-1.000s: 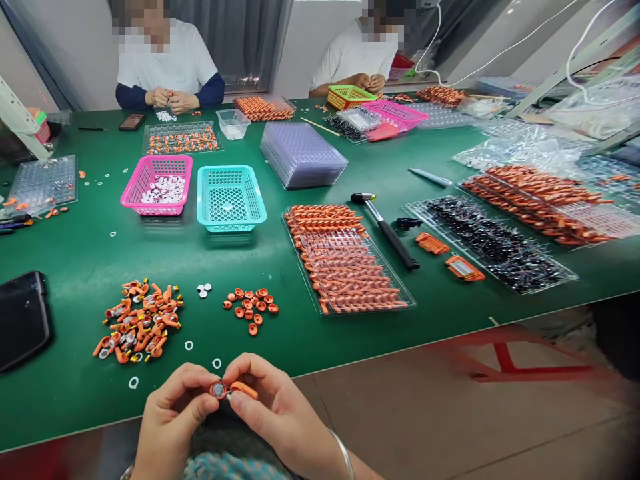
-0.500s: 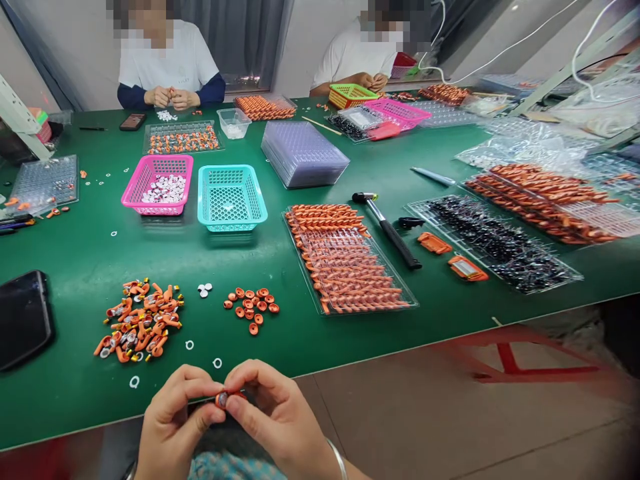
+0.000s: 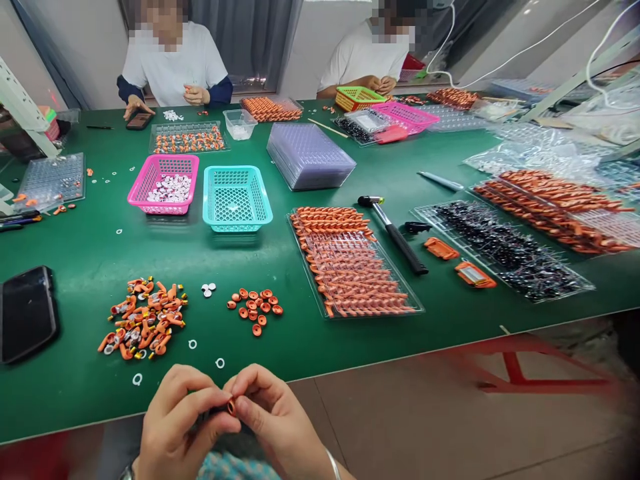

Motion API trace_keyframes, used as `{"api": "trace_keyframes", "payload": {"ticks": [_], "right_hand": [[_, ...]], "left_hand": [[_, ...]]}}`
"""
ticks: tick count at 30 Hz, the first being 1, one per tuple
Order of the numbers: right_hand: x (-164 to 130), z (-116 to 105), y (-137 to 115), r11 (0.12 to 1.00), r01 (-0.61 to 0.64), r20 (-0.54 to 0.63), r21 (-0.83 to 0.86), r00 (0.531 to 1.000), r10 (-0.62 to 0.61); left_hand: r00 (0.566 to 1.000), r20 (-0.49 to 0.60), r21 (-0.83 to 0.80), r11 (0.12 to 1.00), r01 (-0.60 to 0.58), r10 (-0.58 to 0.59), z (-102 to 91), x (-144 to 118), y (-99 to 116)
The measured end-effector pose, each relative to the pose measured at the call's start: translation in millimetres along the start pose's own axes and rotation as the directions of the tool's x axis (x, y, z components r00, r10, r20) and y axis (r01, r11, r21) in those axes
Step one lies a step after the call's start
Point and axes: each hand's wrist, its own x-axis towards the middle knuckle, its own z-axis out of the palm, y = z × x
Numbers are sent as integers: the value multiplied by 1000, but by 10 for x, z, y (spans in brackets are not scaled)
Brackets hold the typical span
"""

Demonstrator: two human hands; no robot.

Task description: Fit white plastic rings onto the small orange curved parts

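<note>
Close to the table's near edge, my left hand (image 3: 183,420) and my right hand (image 3: 277,417) meet, thumbs and fingertips pinched together. Between them is a small orange earbud shell (image 3: 231,406), its round opening partly showing; the fingers cover the rest. Beyond my left hand lies a pile of orange earbud housings with stems (image 3: 145,320), some tipped yellow. Several round orange caps (image 3: 256,305) are scattered farther right. Little white discs (image 3: 208,289) sit between the two groups. A white ring (image 3: 220,363) lies just past my fingers.
A black phone (image 3: 29,313) lies left. Behind are a pink basket (image 3: 137,193) of white pieces, a turquoise basket (image 3: 213,217) and stacked clear trays (image 3: 310,157). To the right are an orange-filled tray (image 3: 357,267), a hammer (image 3: 395,237) and a black-filled tray (image 3: 505,247). Two co-workers sit opposite.
The shell has turned between my fingers, and its dark opening now shows. My view has shifted slightly. The co-worker at left has parted their hands, one reaching to a phone.
</note>
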Motion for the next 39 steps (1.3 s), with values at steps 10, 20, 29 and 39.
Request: {"api": "trace_keyframes", "payload": {"ticks": [10,20,29,39], "right_hand": [[-47,-101,98,998,63,30,8,998,-63],[-57,-100,107,996,81,100,21,992,-83],[-42,-64,37,994,107,117,27,987,-109],[-41,-48,12,981,185,115,-56,977,-178]], "left_hand": [[983,33,171,968,-182,179,-93,113,88],[954,46,176,938,-300,296,-120,25,72],[921,87,278,878,-389,380,-159,89,127],[925,116,287,879,-381,363,-152,86,148]]}}
